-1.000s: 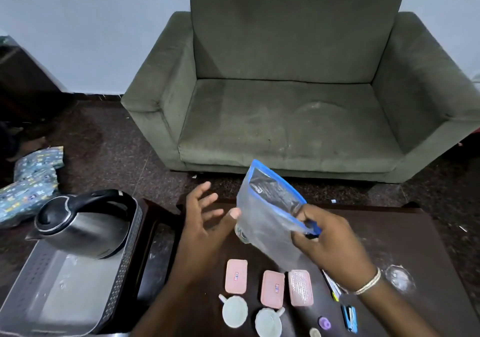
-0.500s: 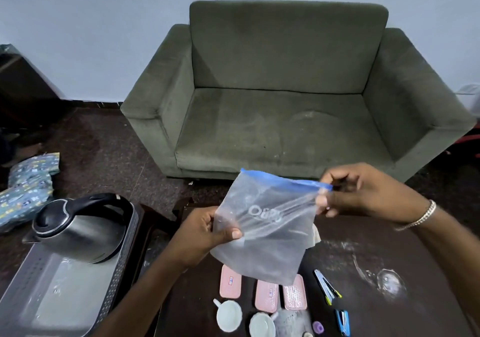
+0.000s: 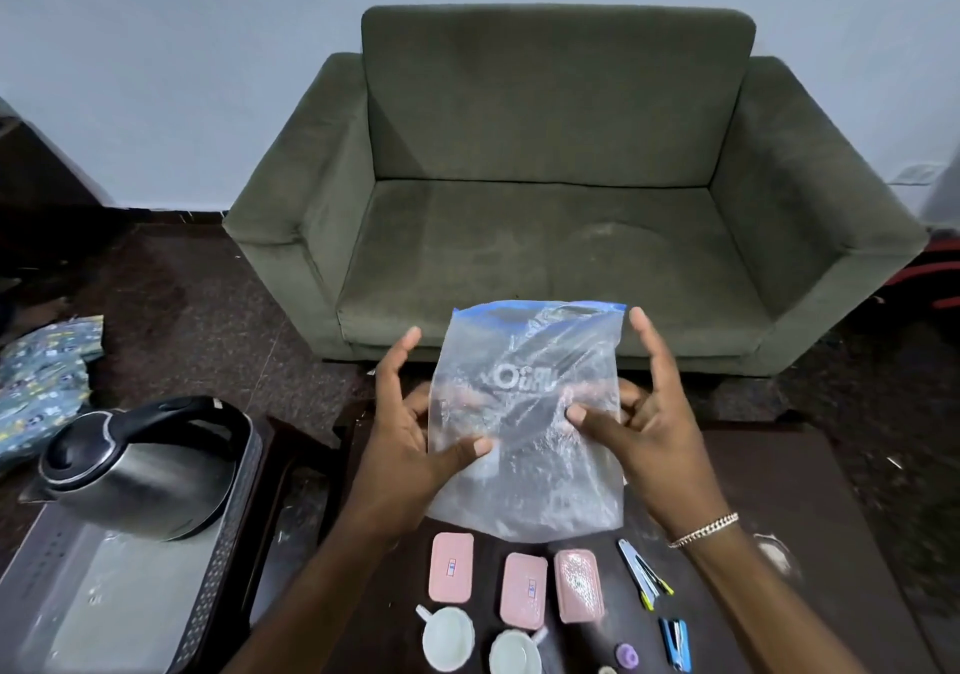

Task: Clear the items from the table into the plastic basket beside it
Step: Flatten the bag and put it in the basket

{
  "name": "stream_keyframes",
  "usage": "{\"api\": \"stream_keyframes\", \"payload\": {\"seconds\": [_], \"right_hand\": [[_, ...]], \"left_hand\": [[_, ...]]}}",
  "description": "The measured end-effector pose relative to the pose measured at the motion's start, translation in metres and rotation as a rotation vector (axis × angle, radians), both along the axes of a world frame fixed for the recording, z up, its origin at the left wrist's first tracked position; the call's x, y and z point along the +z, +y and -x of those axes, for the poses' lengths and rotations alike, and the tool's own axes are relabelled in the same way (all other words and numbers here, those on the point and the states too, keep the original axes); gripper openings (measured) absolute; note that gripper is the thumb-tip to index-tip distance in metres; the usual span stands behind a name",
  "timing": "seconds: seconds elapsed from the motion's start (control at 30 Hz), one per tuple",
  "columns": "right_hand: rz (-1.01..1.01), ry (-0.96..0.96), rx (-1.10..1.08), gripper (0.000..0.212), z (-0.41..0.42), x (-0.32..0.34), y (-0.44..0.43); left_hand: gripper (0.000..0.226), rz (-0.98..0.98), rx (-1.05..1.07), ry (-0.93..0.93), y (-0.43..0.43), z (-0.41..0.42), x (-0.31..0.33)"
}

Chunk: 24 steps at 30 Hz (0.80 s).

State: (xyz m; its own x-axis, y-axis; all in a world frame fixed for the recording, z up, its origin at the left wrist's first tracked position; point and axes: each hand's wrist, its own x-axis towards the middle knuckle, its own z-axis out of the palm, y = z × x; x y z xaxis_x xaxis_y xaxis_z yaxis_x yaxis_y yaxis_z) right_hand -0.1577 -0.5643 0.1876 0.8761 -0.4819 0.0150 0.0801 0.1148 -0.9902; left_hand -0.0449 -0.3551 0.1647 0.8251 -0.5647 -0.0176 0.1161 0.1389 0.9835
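Above the table (image 3: 810,471), both hands (image 3: 410,445) (image 3: 644,424) pinched the zip bag (image 3: 524,413) upright, with the basket (image 3: 228,543) off toward the left hand's side

Dark table (image 3: 779,476) with pink cases (image 3: 451,567), cups (image 3: 448,638), stapler (image 3: 676,643).

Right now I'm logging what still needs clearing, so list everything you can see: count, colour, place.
bag: 1, clear with blue top, held up over the table
cases: 3, pink, in a row on the table
cups: 2, white, near table edge
pens: a few, right of the cases
stapler: 1, blue, near right
purple piece: 1, beside the stapler
table: 1, dark
kettle: 1, steel and black, in the basket
basket: 1, grey, left of the table
sofa: 1, green, behind
cloth: 1, patterned, on the floor
left hand: grips the bag
right hand: grips the bag, bracelet on wrist
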Motion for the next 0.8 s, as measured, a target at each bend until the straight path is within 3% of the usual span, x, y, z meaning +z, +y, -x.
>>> {"api": "stream_keyframes", "payload": {"seconds": [0.07,0.17,0.23,0.4,0.63,0.8], "right_hand": [[0.014,0.015,-0.017,0.093,-0.002,0.002,-0.003],[0.061,0.055,-0.025,0.059,-0.004,0.003,-0.009],[0.067,0.090,0.005,0.046,-0.004,0.000,-0.012],[0.109,0.135,0.054,0.051,-0.006,-0.010,-0.013],[0.101,0.176,-0.112,0.049,-0.014,-0.022,-0.013],[0.043,0.158,-0.013,0.049,-0.020,-0.024,-0.014]], "left_hand": [[0.089,-0.007,-0.004,-0.015,0.000,0.001,0.000],[0.048,-0.062,0.024,-0.041,-0.002,0.000,0.002],[0.042,-0.092,0.055,-0.031,-0.003,0.001,0.003],[0.042,-0.121,0.098,-0.034,-0.007,-0.002,0.003],[0.038,-0.120,0.198,0.021,-0.008,0.001,-0.002],[0.031,-0.060,0.156,0.032,0.003,-0.005,-0.004]]}}
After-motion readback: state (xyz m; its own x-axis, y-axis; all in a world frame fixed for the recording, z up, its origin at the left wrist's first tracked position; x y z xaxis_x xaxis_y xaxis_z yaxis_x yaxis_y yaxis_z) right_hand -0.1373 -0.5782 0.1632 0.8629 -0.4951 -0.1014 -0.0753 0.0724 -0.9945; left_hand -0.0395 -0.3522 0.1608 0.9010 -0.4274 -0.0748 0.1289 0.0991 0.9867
